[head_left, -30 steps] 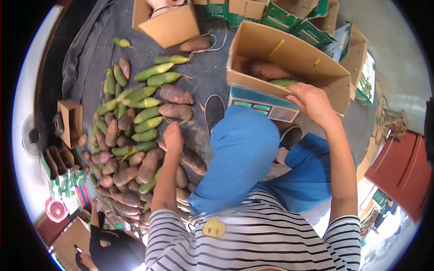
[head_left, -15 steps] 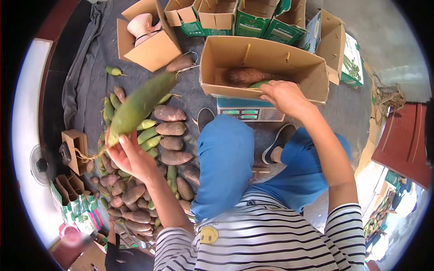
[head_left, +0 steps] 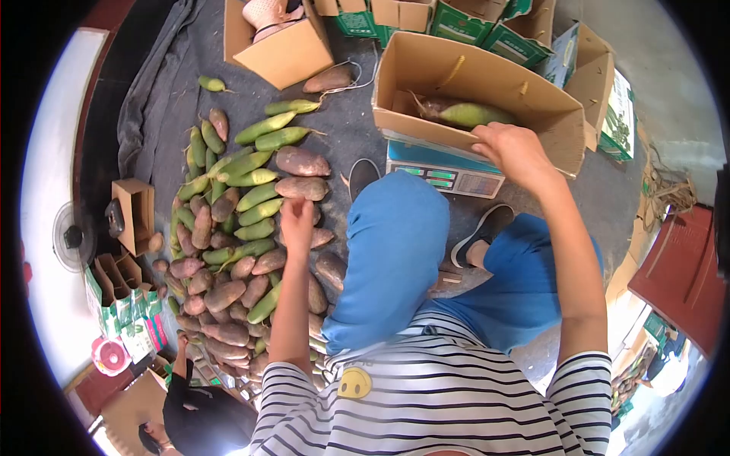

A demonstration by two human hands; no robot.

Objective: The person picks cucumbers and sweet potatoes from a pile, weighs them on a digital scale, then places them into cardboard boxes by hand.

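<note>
Green radish had left the left hand since half a second back and lay inside the cardboard box. Box sat on the scale, overhanging it. Right hand had its fingers hooked over the near rim, holding it. Left hand was down on the pile, at a brown root; couldn't tell if it had closed. Risk, as I judged it: weight on that rim could tip the box or skew the reading.

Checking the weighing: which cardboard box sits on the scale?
The big open box under the right hand: it alone rests on the blue scale.
</note>
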